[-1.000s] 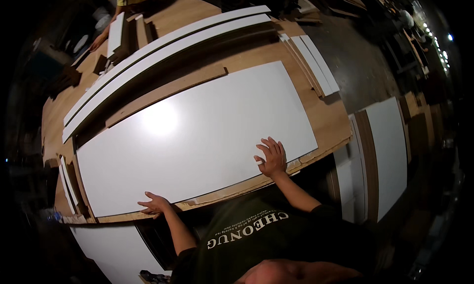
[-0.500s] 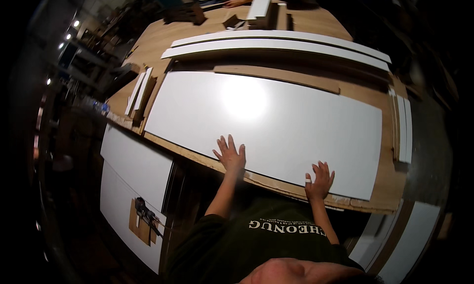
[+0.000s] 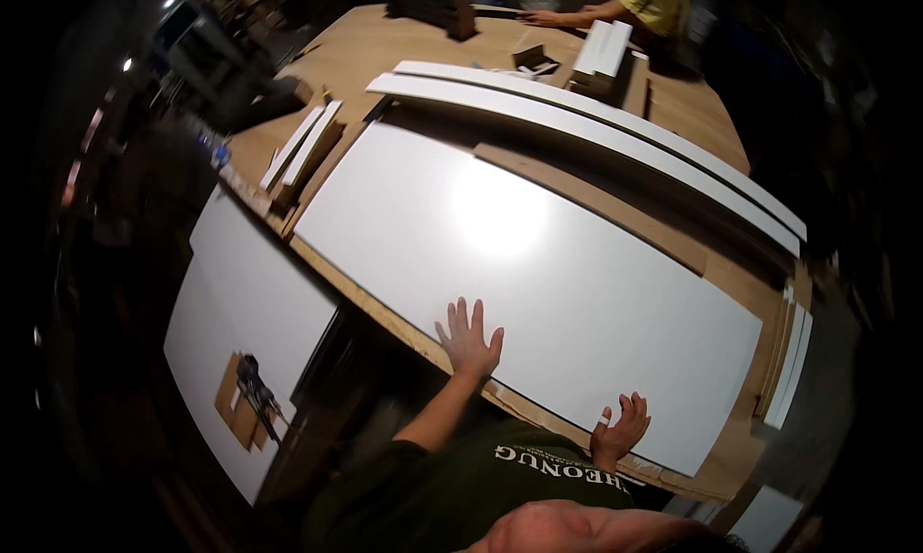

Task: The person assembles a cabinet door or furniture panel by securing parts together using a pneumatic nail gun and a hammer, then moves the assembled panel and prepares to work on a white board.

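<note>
Left grip (image 3: 469, 348): palm down, fingers spread wide, nothing clasped, at the near long edge of the white panel (image 3: 577, 313), which lies flat on the bench (image 3: 356, 43). Right grip (image 3: 620, 430): fingers loosely parted, nothing clasped, at the same edge, nearer the panel's right end.

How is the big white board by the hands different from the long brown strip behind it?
The white board has a bright, shiny glare; the brown strip looks dull. The white board is wide; the brown strip is narrow and shorter. The left hand and right hand are at the white board's near edge; the brown strip has neither hand on it. Both are longer than they are wide.
</note>
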The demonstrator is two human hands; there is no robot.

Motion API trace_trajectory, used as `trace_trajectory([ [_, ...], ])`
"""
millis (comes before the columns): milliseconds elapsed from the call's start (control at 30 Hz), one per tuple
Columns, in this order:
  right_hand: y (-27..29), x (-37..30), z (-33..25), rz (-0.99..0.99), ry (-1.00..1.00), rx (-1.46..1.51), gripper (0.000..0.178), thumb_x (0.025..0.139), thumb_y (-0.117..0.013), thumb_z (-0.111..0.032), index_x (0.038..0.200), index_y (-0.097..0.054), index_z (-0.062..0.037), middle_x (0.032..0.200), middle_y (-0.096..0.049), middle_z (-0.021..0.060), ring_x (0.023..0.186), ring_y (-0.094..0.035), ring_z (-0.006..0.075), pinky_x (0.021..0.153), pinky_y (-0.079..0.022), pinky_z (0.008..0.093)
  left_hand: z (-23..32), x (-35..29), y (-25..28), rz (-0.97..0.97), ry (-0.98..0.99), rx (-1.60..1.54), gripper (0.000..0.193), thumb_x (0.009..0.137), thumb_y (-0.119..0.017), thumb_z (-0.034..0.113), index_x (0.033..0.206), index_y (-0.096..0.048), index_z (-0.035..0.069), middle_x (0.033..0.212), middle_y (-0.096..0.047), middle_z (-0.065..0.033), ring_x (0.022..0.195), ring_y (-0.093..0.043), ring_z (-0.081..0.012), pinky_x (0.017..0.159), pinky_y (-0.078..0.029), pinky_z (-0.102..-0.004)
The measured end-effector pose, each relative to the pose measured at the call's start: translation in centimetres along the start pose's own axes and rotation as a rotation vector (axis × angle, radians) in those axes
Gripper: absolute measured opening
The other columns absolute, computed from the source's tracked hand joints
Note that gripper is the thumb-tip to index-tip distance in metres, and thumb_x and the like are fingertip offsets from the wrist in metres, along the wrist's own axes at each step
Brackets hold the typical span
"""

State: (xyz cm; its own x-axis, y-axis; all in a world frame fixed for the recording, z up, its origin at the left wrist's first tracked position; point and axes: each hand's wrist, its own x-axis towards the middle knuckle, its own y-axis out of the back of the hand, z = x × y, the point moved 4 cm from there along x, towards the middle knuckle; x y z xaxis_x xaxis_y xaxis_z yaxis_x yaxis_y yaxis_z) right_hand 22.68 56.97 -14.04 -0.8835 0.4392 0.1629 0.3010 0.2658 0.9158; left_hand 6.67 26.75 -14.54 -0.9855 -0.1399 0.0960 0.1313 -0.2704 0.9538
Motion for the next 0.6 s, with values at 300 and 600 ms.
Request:
trace_trajectory([
  [300,-0.4,-0.7,0.0,0.033,0.069,0.073,0.034,0.083,-0.058,-0.016,0.114,-0.057,-0.0017,0.130,-0.050,0.0179,0.120,-0.048,0.0358,0.100,-0.036,0.0510,-1.0,0.2,-0.4,-0.139,-0.039,-0.086,0.072,0.089,-0.048,0.055,0.148,-0.028,0.018,0.155,-0.017,-0.0149,0.145,-0.009,-0.0321,0.111,-0.005,-0.0619],
  [600,-5.5,5.1,-20.3,0.154,0.335,0.342,0.032,0.066,-0.061,0.004,0.096,-0.063,-0.0061,0.096,-0.063,0.0139,0.099,-0.058,0.0320,0.082,-0.050,0.0434,-41.9,5.4,10.9,0.651,0.300,-0.219,0.049,0.086,-0.062,0.025,0.130,-0.051,0.008,0.134,-0.047,-0.0176,0.126,-0.038,-0.0352,0.109,-0.024,-0.0507],
])
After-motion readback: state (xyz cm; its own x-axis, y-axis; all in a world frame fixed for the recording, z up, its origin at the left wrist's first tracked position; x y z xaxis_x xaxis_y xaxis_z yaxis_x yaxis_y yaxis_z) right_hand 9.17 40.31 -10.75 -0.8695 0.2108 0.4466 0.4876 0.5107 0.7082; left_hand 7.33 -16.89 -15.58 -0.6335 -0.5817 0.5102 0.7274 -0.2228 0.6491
